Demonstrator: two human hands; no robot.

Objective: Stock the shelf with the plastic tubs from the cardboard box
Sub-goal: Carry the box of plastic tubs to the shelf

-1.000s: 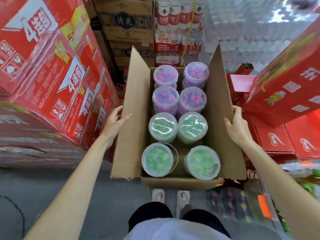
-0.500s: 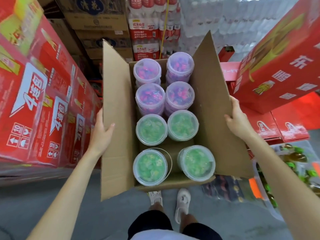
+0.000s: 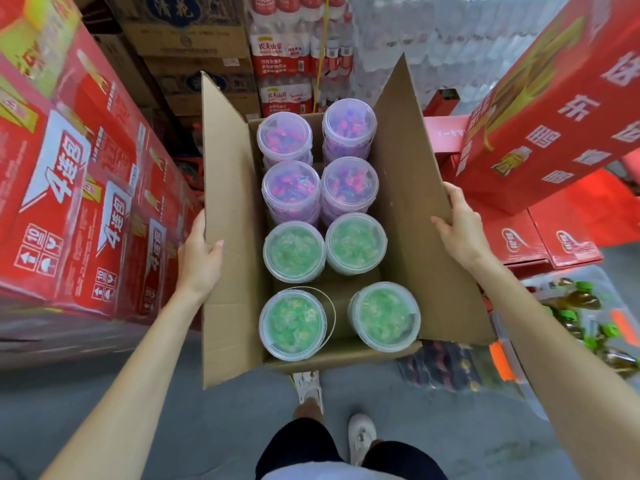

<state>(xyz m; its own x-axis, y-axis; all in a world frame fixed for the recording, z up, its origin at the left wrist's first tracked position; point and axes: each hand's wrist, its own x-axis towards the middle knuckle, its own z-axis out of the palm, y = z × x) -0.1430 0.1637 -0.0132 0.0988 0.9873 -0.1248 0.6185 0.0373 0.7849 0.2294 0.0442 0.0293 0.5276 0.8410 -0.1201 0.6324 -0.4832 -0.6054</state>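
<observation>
Since 0.5 s ago I see no change: left grip (image 3: 199, 258) and right grip (image 3: 460, 230) clasp the cardboard box (image 3: 408, 202) flaps. Inside are 4 purple tubs (image 3: 290, 188) and 4 green tubs (image 3: 293, 251).

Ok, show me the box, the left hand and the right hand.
box (image 3: 408, 188), head view, inside of its right flap
left hand (image 3: 199, 261), head view, back of the hand
right hand (image 3: 462, 233), head view, back of the hand

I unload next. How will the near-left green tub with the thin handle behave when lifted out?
The near-left green tub looks packed full, so probably hefty for its size. Its thin handle would likely swing. Smooth round walls may slip.
</observation>
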